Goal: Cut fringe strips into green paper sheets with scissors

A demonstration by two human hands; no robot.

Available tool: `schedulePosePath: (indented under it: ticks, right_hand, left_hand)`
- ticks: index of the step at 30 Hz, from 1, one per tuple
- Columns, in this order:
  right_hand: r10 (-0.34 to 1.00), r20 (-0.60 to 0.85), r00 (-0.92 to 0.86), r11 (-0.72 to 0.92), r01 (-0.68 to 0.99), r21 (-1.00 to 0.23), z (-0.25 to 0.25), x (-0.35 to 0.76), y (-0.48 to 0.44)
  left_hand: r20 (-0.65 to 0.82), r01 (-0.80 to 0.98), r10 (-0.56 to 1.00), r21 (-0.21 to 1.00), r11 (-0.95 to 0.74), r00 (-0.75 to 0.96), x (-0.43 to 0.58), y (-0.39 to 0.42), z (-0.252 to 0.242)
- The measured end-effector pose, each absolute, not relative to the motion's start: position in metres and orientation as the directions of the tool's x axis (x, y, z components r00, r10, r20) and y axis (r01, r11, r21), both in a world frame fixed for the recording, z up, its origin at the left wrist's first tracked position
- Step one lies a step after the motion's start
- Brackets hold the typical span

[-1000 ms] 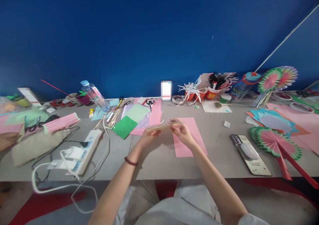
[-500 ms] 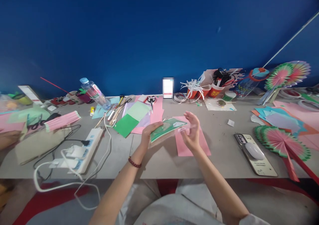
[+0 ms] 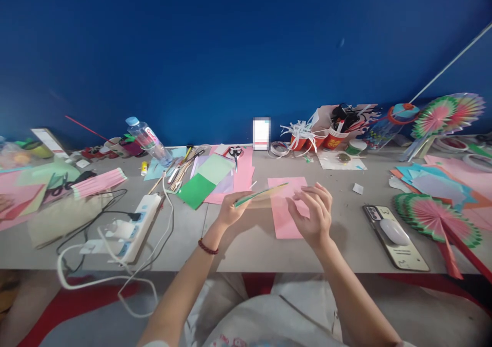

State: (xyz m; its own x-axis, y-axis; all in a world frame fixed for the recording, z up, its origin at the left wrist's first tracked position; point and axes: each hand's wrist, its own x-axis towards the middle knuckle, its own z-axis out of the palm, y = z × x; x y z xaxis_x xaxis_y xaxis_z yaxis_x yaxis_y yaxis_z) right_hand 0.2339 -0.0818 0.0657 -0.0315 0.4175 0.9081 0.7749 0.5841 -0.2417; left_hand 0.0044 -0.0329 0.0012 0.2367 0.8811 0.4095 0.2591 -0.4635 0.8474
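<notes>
The left hand grips the near-left end of a thin, flat packet, its fingers closed along the edge; the packet slants up and away to the right from them, raised over the table and seen nearly edge-on. Half a second ago its green face showed broadly and the right hand was at its far end; now that hand has drawn off to the right, and a gap parts its fingers from the packet. They are spread and loosely curled, with nothing visible in them. So the left hand alone seems to bear the packet, leaving the right one free for the work. Just below the right fingers a pink sheet lies on the table; beyond the left fingers, to their left, is a green square, with scissors farther off.
</notes>
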Motion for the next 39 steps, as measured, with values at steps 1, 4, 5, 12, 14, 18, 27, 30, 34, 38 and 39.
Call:
schedulePosePath:
  ticks: [1, 4, 5, 12, 14, 18, 27, 30, 34, 38, 39]
  right_hand:
    - [0.449, 0.892, -0.046, 0.591, 0.765, -0.257, 0.069, 0.237, -0.080]
    - [0.568, 0.816, -0.109, 0.639, 0.683, -0.354, 0.082, 0.248, -0.073]
    - [0.607, 0.786, -0.117, 0.650, 0.643, -0.406, 0.086, 0.251, -0.070]
    - [0.875, 0.480, -0.061, 0.475, 0.299, -0.828, 0.086, 0.263, -0.052]
    - [0.931, 0.358, -0.065, 0.364, 0.143, -0.920, 0.080, 0.265, -0.048]
    - [0.961, 0.271, -0.056, 0.271, -0.001, -0.963, 0.072, 0.264, -0.046]
    - [0.990, 0.075, -0.121, 0.073, -0.018, -0.997, 0.087, 0.265, -0.057]
    - [0.990, 0.040, -0.136, 0.042, 0.016, -0.999, 0.087, 0.268, -0.063]
    - [0.991, 0.098, -0.096, 0.104, 0.061, -0.993, 0.079, 0.269, -0.069]
    - [0.985, 0.135, -0.105, 0.139, 0.038, -0.990, 0.074, 0.267, -0.072]
    - [0.984, 0.145, -0.105, 0.149, 0.036, -0.988, 0.074, 0.267, -0.073]
  left_hand:
    - [0.368, 0.235, 0.895, 0.874, -0.425, 0.250, 0.005, -0.034, 0.002]
    - [0.229, 0.148, 0.929, 0.948, -0.280, 0.290, 0.005, -0.039, 0.008]
    - [0.181, 0.122, 0.932, 0.966, -0.229, 0.313, 0.005, -0.040, 0.010]
    - [0.048, 0.030, 0.779, 0.996, -0.085, 0.626, 0.003, -0.046, 0.027]
    - [0.105, -0.004, 0.792, 0.992, -0.129, 0.601, 0.005, -0.045, 0.029]
    - [0.301, -0.097, 0.874, 0.953, -0.286, 0.382, 0.007, -0.043, 0.035]
    - [0.542, 0.117, 0.809, 0.809, -0.576, 0.230, -0.001, -0.046, 0.076]
    - [0.525, 0.156, 0.819, 0.811, -0.564, 0.231, -0.004, -0.049, 0.078]
    - [0.409, 0.130, 0.864, 0.879, -0.459, 0.293, -0.006, -0.052, 0.080]
    - [0.247, 0.106, 0.903, 0.948, -0.301, 0.350, -0.007, -0.054, 0.084]
    - [0.229, 0.121, 0.910, 0.951, -0.285, 0.346, -0.007, -0.055, 0.085]
